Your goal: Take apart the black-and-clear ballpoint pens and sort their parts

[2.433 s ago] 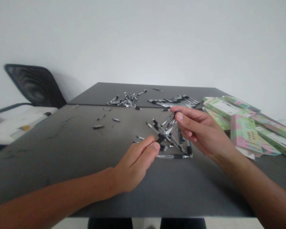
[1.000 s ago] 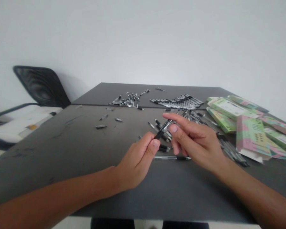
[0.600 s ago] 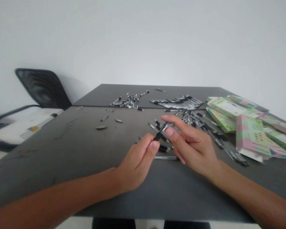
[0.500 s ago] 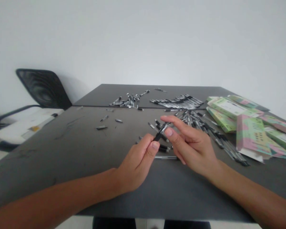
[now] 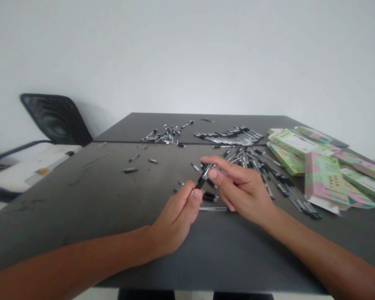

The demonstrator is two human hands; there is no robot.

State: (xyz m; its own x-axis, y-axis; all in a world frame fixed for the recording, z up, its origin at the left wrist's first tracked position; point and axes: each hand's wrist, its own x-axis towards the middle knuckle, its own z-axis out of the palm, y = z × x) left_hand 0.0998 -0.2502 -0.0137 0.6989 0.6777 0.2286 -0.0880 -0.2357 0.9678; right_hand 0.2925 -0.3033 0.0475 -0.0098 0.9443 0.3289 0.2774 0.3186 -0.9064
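Note:
Between my hands is a pen (image 5: 201,181) with a black grip and a clear, silvery upper end, tilted up and away from me. My left hand (image 5: 175,223) is closed round its lower part, thumb on top. The thumb and index finger of my right hand (image 5: 245,191) pinch the upper end; exactly which part they touch is hard to make out. Just beneath and behind the hands lie several loose black-and-clear pens (image 5: 211,196). A clear pen (image 5: 214,208) rests crosswise on the table below them.
On the dark table (image 5: 81,216), a heap of pens (image 5: 246,160) spreads to the right. Behind it is a row of pens (image 5: 234,136), with a pile of small parts (image 5: 170,134) at back left. Green-and-pink boxes (image 5: 326,177) stack at right. A chair (image 5: 54,118) stands left.
Both hands and the pen have shifted slightly left in view. My right index finger and thumb have come closer to the pen's upper end. The whole scene has moved slightly with the camera.

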